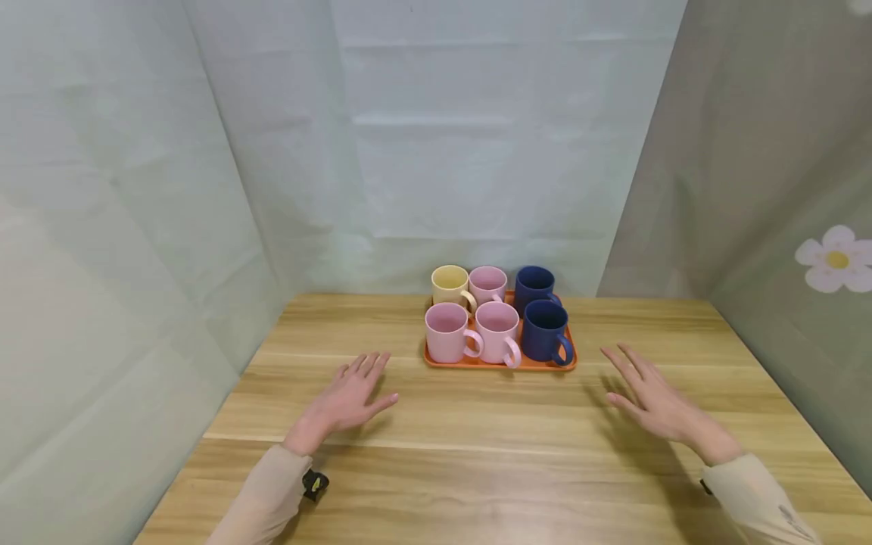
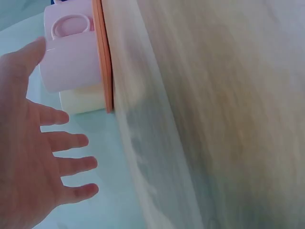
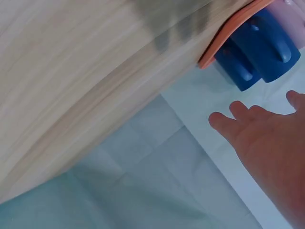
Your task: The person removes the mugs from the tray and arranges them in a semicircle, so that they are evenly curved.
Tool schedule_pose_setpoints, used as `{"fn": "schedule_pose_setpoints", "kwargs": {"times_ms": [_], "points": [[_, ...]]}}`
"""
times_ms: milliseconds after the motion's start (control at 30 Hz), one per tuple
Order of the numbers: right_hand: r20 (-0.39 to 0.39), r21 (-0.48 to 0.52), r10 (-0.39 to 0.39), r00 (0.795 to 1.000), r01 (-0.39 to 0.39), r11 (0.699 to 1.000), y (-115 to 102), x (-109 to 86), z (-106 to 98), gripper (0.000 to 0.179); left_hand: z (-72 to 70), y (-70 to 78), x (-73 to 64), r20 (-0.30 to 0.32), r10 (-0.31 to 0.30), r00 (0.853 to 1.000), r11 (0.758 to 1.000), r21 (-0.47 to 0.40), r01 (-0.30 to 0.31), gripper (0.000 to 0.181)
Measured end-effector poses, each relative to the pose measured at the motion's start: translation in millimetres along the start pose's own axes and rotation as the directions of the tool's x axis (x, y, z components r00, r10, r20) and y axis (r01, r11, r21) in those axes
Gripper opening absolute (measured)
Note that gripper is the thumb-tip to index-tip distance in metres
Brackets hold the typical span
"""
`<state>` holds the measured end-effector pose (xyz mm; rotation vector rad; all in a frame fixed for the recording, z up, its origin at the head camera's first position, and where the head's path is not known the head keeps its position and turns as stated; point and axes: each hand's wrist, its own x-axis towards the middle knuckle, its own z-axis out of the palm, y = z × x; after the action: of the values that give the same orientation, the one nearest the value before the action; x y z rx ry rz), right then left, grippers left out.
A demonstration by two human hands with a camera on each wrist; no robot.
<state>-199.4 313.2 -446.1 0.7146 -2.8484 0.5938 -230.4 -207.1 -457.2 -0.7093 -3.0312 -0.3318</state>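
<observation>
An orange tray [image 1: 470, 365] lies at the back of the table, bearing two rows of upright mugs. In its front row are a pink mug [image 1: 446, 337], a second pink mug [image 1: 496, 333] and a navy mug [image 1: 543, 333]. Behind them stand a yellow mug [image 1: 448, 286], another pink mug [image 1: 487, 280] and another navy mug [image 1: 531, 284]. My left hand [image 1: 346, 397], fingers spread and holding nothing, is over the table to the tray's front left. On the other side, my right hand [image 1: 655, 401] stretches its fingers toward the tray, apart from it, with nothing in its grasp.
The wooden table [image 1: 436, 469] reaches back to a pale cloth wall [image 1: 436, 151]. Cloth also hangs on the left [image 1: 102, 265] and on the right, where a printed flower [image 1: 836, 259] shows. A small black object [image 1: 315, 484] sits at the left cuff.
</observation>
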Motion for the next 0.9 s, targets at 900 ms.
{"fn": "schedule_pose_setpoints", "kwargs": {"times_ms": [900], "points": [[-0.103, 0.335, 0.136, 0.985, -0.094, 0.937, -16, 39.3, 12, 0.049, 12.0, -4.6, 39.9, 0.006, -0.051, 0.999, 0.850, -0.525, 0.047, 0.049]]}}
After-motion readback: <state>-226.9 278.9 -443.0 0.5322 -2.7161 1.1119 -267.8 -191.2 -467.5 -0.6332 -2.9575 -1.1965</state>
